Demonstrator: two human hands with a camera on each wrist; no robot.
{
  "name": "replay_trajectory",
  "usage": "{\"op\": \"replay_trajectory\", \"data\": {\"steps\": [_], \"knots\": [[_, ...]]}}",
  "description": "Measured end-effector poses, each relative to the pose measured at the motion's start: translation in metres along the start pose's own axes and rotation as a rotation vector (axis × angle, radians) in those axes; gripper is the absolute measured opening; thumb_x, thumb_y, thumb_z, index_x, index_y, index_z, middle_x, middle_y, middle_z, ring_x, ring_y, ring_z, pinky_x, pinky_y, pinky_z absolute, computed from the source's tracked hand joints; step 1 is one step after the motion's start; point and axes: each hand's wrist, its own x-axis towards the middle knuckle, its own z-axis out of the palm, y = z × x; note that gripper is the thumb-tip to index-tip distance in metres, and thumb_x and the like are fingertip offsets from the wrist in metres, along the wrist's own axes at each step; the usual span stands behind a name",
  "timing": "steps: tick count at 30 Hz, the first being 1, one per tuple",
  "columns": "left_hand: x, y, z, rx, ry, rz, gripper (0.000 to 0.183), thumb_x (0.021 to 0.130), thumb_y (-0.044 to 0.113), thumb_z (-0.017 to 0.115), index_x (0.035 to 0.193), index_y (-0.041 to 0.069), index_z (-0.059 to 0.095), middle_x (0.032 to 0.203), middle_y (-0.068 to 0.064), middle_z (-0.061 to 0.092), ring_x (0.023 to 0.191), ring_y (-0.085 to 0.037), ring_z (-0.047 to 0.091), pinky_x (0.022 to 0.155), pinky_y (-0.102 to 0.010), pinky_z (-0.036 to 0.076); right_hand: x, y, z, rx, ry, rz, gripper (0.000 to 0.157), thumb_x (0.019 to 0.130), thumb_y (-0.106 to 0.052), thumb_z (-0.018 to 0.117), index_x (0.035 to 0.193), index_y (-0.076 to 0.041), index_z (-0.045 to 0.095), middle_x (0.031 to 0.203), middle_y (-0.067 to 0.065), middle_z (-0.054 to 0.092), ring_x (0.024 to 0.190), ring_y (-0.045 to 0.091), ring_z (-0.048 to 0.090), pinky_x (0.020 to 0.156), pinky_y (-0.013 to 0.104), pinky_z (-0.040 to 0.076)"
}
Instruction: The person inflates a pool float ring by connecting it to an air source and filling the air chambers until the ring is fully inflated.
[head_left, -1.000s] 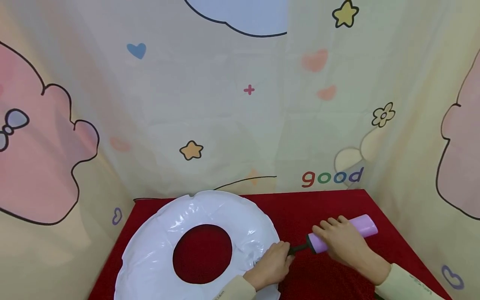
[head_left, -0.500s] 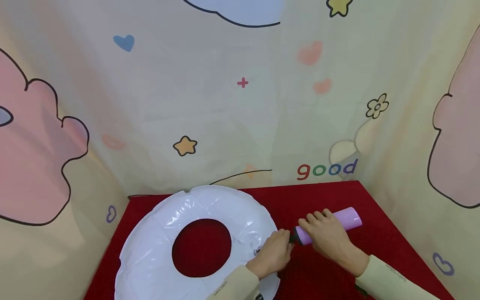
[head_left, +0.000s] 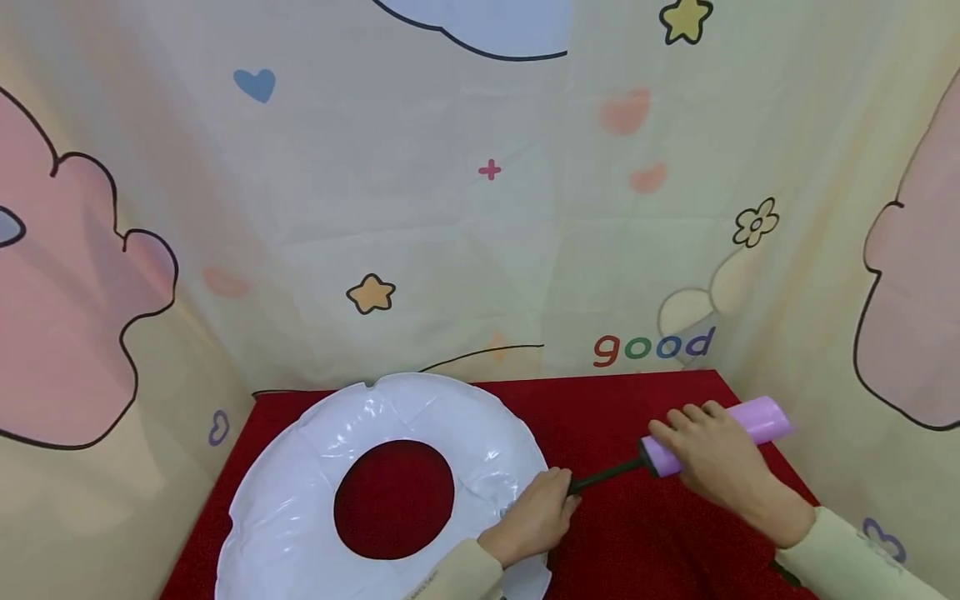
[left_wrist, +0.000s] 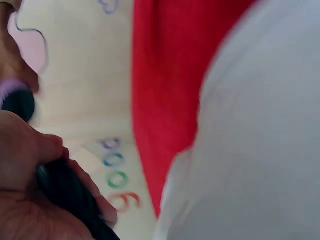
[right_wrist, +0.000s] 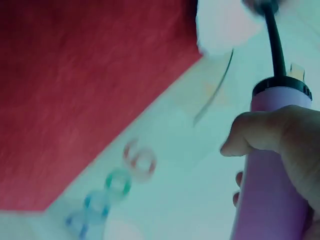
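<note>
A white inflatable swim ring (head_left: 281, 500) lies at the left, puffed out with some creases. My left hand (head_left: 534, 515) is at its right edge, gripping the black end (left_wrist: 67, 192) of a hand pump. Whether that end sits in the ring's valve is hidden behind the hand. From there a thin black rod (head_left: 609, 475) runs to the pump's purple barrel (head_left: 761, 418). My right hand (head_left: 722, 460) wraps round this barrel, its thumb across the purple side in the right wrist view. A good length of rod shows between the hands.
Red cloth (head_left: 600, 542) covers the table beneath the ring and hands. Behind and at both sides hang pale printed curtains (head_left: 420, 192) with stars, hearts and the word "good". The ring reaches close to the table's back edge.
The right hand pushed the barrel in toward the left hand, then drew it back out to the right, so more rod shows now. The left hand kept its grip beside the ring.
</note>
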Motion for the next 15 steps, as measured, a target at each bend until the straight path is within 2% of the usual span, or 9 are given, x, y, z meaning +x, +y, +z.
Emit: {"op": "replay_trajectory", "data": {"steps": [5, 8, 11, 15], "knots": [[0.007, 0.012, 0.001, 0.014, 0.004, 0.025, 0.007, 0.093, 0.018, 0.052, 0.087, 0.015, 0.052, 0.077, 0.008, 0.05, 0.072, -0.002, 0.045, 0.061, -0.015, 0.037, 0.01, -0.042, 0.012, 0.017, 0.023, -0.056, 0.054, 0.05, -0.026, 0.085, 0.094, -0.016, 0.056, 0.083, 0.005, 0.063, 0.079, 0.024, 0.06, 0.074, 0.039, 0.044], [0.005, 0.014, 0.007, 0.005, -0.016, 0.027, 0.006, 0.093, 0.017, 0.052, 0.088, 0.015, 0.053, 0.077, 0.009, 0.05, 0.071, -0.001, 0.046, 0.061, -0.015, 0.037, 0.007, -0.051, 0.017, 0.03, 0.017, -0.051, 0.056, 0.047, -0.028, 0.087, 0.094, -0.018, 0.057, 0.084, 0.004, 0.064, 0.079, 0.023, 0.061, 0.074, 0.039, 0.043], [-0.001, 0.008, 0.011, -0.009, -0.028, 0.028, 0.009, 0.093, 0.019, 0.052, 0.084, 0.017, 0.051, 0.074, 0.009, 0.048, 0.067, 0.0, 0.043, 0.058, -0.014, 0.036, 0.0, -0.044, 0.018, 0.038, -0.01, -0.045, 0.056, 0.048, -0.029, 0.086, 0.096, -0.02, 0.058, 0.085, 0.001, 0.065, 0.081, 0.021, 0.06, 0.074, 0.039, 0.042], [-0.007, -0.006, 0.003, -0.041, -0.057, 0.021, 0.013, 0.094, 0.02, 0.052, 0.082, 0.017, 0.049, 0.071, 0.009, 0.046, 0.064, 0.0, 0.04, 0.056, -0.014, 0.035, -0.007, -0.013, 0.009, 0.045, -0.008, -0.039, 0.052, 0.051, -0.022, 0.082, 0.098, -0.02, 0.059, 0.086, 0.001, 0.066, 0.082, 0.023, 0.061, 0.073, 0.041, 0.044]]}}
